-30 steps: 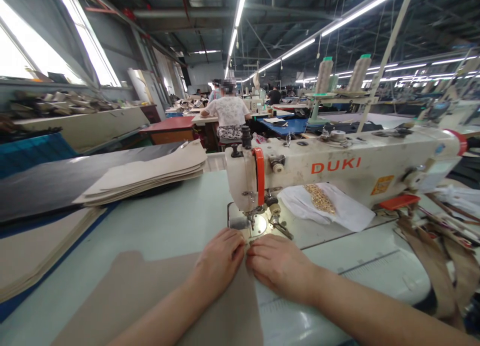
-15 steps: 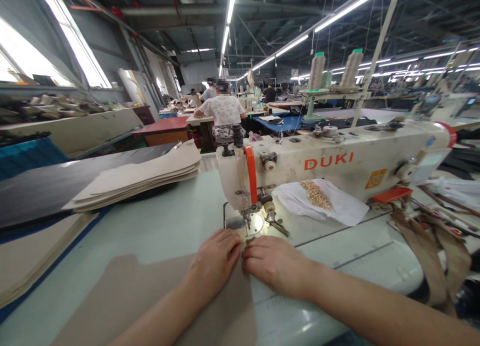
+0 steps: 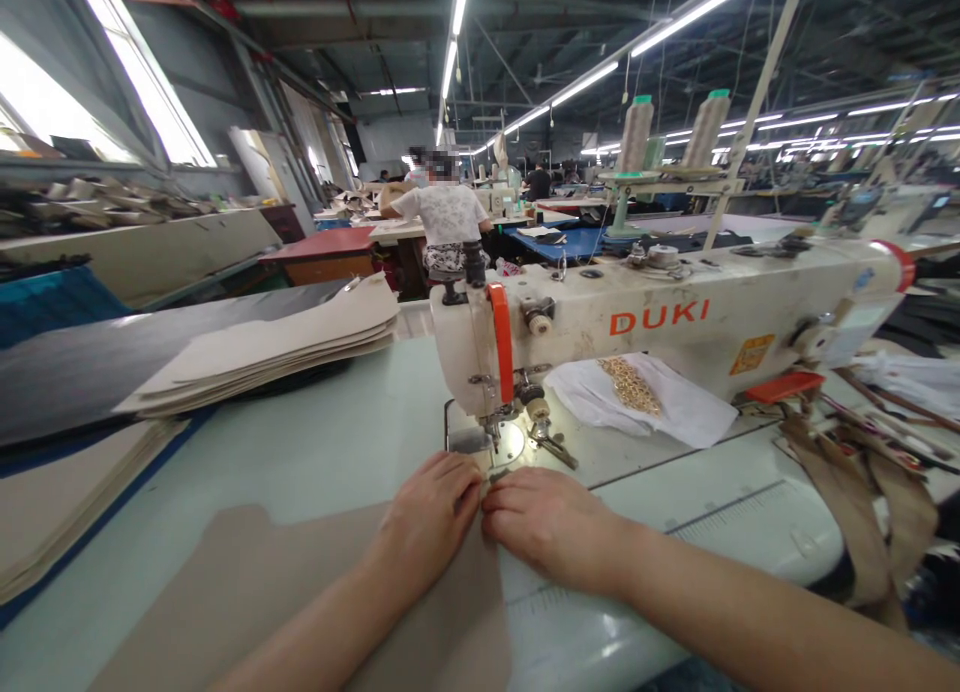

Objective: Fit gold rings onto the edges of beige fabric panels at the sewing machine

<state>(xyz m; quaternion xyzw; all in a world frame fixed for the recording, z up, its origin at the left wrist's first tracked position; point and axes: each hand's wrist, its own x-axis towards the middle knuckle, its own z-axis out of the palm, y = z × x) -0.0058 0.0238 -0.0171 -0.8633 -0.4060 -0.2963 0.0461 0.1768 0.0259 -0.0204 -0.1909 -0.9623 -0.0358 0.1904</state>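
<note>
Taupe and smooth, the flat panel (image 3: 285, 562) has a stepped far edge and lies on the glossy pale-green surface (image 3: 330, 442). Hard white metal forms the machine (image 3: 660, 327), its needle (image 3: 495, 434) just beyond the fingertips. Under its arm sits a crumpled white bag (image 3: 694, 417) with gold rings (image 3: 631, 387); limp brown straps (image 3: 832, 492) hang at right, and a layered beige stack (image 3: 270, 350) lies at left. The panel is beneath the left hand (image 3: 435, 502), its narrow far end between both hands. Left and right hand (image 3: 544, 517) have bent fingers at that end; whether either pinches it, I cannot tell.
</note>
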